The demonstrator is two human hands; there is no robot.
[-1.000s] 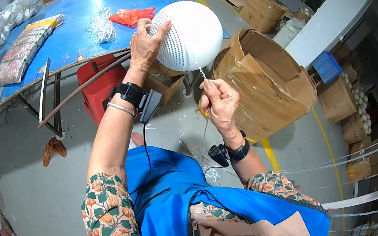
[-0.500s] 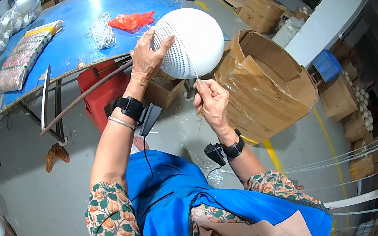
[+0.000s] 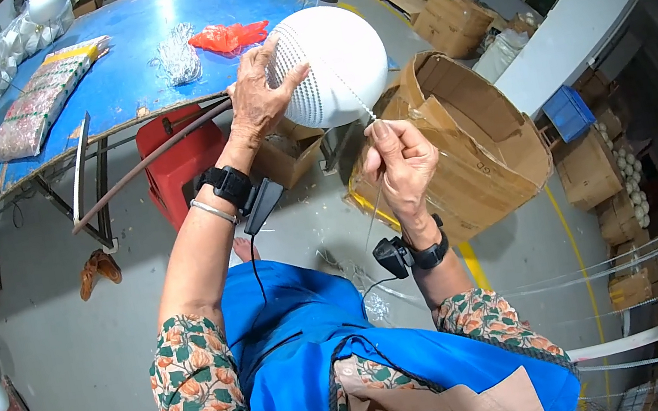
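A large white ball (image 3: 343, 55) is held up in front of me; rows of small beads cover its left side. My left hand (image 3: 262, 90) grips that beaded side, fingers and thumb spread on the surface. Across the front of the ball runs a thin white bead string (image 3: 352, 95), drawn off its lower edge to the right. My right hand (image 3: 401, 154) pinches the string's end between thumb and fingertips, just below the ball. From this hand a thin strand hangs down. Both wrists wear black straps with small devices.
Beyond the ball stands a blue table (image 3: 117, 32) with a bundle of white strings (image 3: 180, 56), red plastic (image 3: 232, 39) and a wrapped pack (image 3: 46, 100). A large open carton (image 3: 462, 166) stands at right. Under the table edge is a red stool (image 3: 178, 161).
My right hand has moved right and slightly down, drawing the bead string to the right across the ball. The left hand keeps its hold, and the ball has shifted slightly upward.
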